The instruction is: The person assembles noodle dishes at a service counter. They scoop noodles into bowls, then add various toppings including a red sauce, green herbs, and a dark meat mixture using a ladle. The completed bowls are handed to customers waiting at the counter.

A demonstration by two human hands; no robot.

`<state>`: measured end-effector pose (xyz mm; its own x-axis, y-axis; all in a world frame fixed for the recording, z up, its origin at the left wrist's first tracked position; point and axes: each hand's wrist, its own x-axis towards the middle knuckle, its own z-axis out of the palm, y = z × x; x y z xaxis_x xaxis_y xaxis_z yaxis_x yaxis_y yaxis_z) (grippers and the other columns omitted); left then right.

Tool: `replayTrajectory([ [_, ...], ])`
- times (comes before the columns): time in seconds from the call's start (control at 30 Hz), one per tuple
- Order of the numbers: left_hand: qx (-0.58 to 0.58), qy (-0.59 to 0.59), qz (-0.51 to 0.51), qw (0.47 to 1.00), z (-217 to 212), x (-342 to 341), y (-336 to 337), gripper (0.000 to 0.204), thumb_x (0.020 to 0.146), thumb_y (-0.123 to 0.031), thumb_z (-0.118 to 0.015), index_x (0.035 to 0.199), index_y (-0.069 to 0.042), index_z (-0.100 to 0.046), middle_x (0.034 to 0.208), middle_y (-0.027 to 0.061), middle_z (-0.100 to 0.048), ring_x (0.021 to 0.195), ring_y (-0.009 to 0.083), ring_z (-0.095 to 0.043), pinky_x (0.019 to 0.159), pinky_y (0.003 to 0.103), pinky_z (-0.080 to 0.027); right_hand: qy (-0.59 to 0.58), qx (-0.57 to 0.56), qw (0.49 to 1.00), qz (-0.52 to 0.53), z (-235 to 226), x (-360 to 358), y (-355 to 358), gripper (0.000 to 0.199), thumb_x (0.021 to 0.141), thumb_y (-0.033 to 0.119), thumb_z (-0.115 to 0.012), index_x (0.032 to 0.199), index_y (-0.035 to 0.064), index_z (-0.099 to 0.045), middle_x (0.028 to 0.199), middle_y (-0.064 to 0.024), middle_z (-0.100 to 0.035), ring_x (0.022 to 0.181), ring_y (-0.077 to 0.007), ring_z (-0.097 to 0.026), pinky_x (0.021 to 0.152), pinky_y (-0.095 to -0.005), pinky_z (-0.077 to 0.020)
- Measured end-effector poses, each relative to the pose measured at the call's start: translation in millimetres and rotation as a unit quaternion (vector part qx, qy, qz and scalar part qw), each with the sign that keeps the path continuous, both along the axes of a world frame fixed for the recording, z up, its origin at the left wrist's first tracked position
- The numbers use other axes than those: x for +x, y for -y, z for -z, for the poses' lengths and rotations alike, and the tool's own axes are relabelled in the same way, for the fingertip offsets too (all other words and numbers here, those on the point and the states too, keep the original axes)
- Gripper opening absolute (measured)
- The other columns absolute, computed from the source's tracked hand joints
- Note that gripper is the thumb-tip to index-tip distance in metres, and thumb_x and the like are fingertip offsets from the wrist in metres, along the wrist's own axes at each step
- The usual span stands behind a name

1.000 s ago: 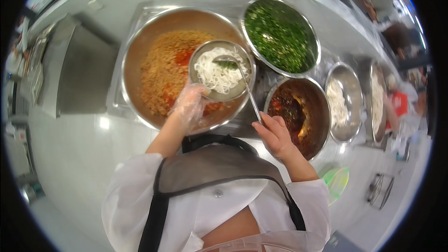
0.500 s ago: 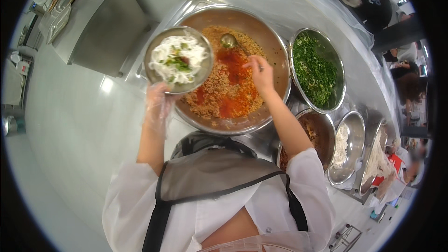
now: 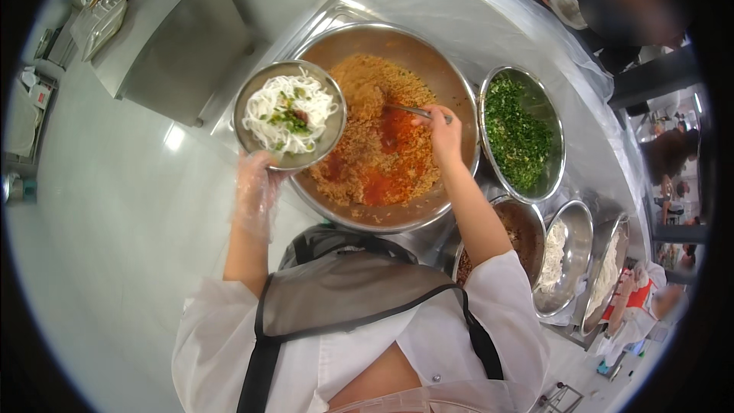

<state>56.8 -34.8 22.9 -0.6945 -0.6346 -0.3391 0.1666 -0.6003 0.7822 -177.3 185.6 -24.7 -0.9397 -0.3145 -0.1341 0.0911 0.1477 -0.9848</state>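
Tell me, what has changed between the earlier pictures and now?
The right hand moved the ladle from over the noodle bowl to the minced food in the big basin. The left hand brought that bowl leftward to the basin's left side; green topping now lies on the noodles. Both hands kept their holds.

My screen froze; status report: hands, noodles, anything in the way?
Left hand holding noodle bowl, green bits atop noodles. Right hand gripping ladle, head in crumbly food. Noodle bowl overlaps large bowl in view; nothing seen blocking ladle.
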Motion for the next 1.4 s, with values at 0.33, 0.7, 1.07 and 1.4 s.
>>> replayTrajectory([
  [0.33, 0.049, 0.029, 0.112, 0.992, 6, -81, -43, 0.058, 0.072, 0.004, -0.039, 0.129, 0.001, -0.027, 0.12, 0.0218, -0.047, 0.101, 0.0346, -0.057, 0.077, 0.049, -0.055, -0.139, -0.05, 0.987, -0.057, -136, 54, -56, 0.018, 0.091, 0.009, -0.043, 0.094, -0.0017, -0.057, 0.08, -0.0118, -0.063, 0.073, -0.0182, -0.063, 0.076, -0.0324, -0.0484],
  [0.7, 0.092, -0.014, 0.239, 0.966, -14, -187, -75, 0.054, 0.069, 0.002, -0.042, 0.122, 0.01, -0.034, 0.119, 0.0259, -0.044, 0.104, 0.0404, -0.052, 0.08, 0.052, -0.053, -0.589, 0.219, 0.778, 0.028, -111, 25, -148, 0.018, 0.079, -0.001, -0.056, 0.097, -0.0003, -0.059, 0.088, -0.0141, -0.061, 0.079, -0.0238, -0.056, 0.069, -0.0326, -0.043],
  [1.07, 0.069, -0.038, 0.233, 0.969, -71, -387, 27, 0.052, 0.08, 0.001, -0.036, 0.131, 0.004, -0.023, 0.13, 0.0265, -0.032, 0.117, 0.0428, -0.04, 0.089, 0.057, -0.046, -0.152, 0.207, 0.939, 0.23, 36, -99, -250, 0.021, 0.09, 0.014, -0.048, 0.098, -0.0021, -0.059, 0.073, -0.0111, -0.065, 0.07, -0.0163, -0.064, 0.061, -0.0272, -0.0477],
  [1.4, -0.007, -0.164, 0.185, 0.969, -121, -455, 47, 0.045, 0.088, -0.012, -0.033, 0.131, 0.003, -0.028, 0.13, 0.0263, -0.034, 0.12, 0.0444, -0.035, 0.097, 0.06, -0.034, -0.086, 0.101, 0.958, 0.253, 40, -100, -239, 0.026, 0.092, 0.016, -0.042, 0.101, -0.0042, -0.056, 0.07, -0.0121, -0.066, 0.073, -0.0181, -0.063, 0.071, -0.0326, -0.0469],
])
